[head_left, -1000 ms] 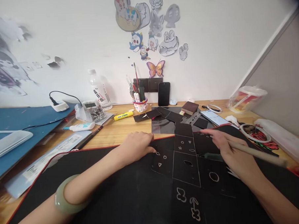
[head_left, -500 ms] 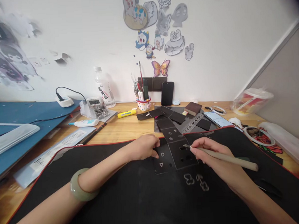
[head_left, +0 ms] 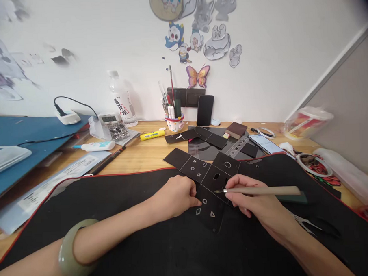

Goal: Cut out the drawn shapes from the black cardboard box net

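A black card (head_left: pixel 208 181) shaped like an unfolded box net lies on the black mat. White outlines of a star, ovals, a triangle and a diamond mark its panels, and the middle panel has dark cut-out holes. My left hand (head_left: pixel 176 197) is closed at the card's left edge, its thumb and fingertips on the card. In my right hand (head_left: pixel 250 196) is a craft knife (head_left: pixel 265 190) with a beige handle, its metal blade pointing left over the middle panel. Part of the card is hidden under my right hand.
Scissors (head_left: pixel 312 226) lie right of my right forearm, near a dark green object (head_left: pixel 293 198). Behind the mat (head_left: pixel 114 222) are black card pieces (head_left: pixel 213 138), a stencil ruler (head_left: pixel 237 146), a phone (head_left: pixel 266 144), a yellow glue stick (head_left: pixel 152 134) and a pen cup (head_left: pixel 175 124).
The black card has turned counterclockwise, so its star panel now points up and left. My right hand and knife have moved slightly left, the handle now nearly level. The view has shifted.
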